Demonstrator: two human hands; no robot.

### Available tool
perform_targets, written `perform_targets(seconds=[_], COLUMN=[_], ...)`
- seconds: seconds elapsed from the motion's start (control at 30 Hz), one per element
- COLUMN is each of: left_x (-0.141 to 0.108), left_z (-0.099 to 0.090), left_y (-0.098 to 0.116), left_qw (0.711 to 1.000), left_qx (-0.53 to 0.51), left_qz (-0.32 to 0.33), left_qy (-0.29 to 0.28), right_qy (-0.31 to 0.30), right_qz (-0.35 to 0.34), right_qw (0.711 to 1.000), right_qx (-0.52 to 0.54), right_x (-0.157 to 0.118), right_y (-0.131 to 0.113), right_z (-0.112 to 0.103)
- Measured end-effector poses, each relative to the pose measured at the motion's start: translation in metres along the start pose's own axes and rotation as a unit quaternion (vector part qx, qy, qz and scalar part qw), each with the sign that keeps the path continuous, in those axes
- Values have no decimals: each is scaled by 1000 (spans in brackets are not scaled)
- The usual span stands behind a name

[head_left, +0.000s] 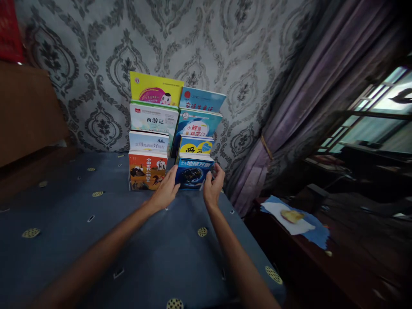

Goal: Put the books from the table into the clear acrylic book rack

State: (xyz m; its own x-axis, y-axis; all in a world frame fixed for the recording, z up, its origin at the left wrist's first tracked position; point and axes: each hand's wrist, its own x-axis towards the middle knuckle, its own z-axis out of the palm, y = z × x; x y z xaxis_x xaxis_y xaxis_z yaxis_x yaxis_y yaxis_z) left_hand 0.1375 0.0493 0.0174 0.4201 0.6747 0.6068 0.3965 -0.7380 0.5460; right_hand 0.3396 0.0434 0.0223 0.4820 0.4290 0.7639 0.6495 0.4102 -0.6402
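Two side-by-side columns of books stand in tiers against the wall. At the front of the right column is a dark blue book (192, 174) with a globe on its cover. My left hand (166, 189) is at its left edge, fingers apart. At its right edge is my right hand (213, 184), with thumb and fingers bent around the book's side. An orange-red book (144, 171) fronts the left column, just left of my left hand. Behind the front books rise a yellow book (156, 88), a white book (152, 118) and several blue ones.
The books stand on a dark blue patterned cloth (96, 240). A brown box (28, 107) is at the far left. At the right hang purple curtains (296, 103), and a lower dark red surface (322, 262) holds a white paper (283, 216) with a yellowish item on it.
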Motion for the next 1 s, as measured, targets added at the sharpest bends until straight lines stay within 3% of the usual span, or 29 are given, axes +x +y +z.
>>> perform_targets(seconds=[0.2,0.4,0.57,0.73,0.87,1.0], left_x=[23,35,50,83,106,113], left_z=[18,23,13,-2,-9,-14], left_y=[-4,-11,-5,8,12,10], left_qw=[998,997,996,994,995,997], left_qx=[-11,-22,-15,-10,-8,-17], left_qz=[-21,-33,-10,8,14,11], left_qy=[61,66,85,107,95,79], right_qy=[-64,-125,-113,-113,-135,-137], right_qz=[-69,-65,-77,-118,-122,-126], right_qw=[995,990,991,986,982,982], right_qx=[-25,-20,-15,-33,-42,-44], right_x=[45,59,75,106,118,120], right_y=[22,29,19,8,7,9], right_z=[7,12,12,21,28,28])
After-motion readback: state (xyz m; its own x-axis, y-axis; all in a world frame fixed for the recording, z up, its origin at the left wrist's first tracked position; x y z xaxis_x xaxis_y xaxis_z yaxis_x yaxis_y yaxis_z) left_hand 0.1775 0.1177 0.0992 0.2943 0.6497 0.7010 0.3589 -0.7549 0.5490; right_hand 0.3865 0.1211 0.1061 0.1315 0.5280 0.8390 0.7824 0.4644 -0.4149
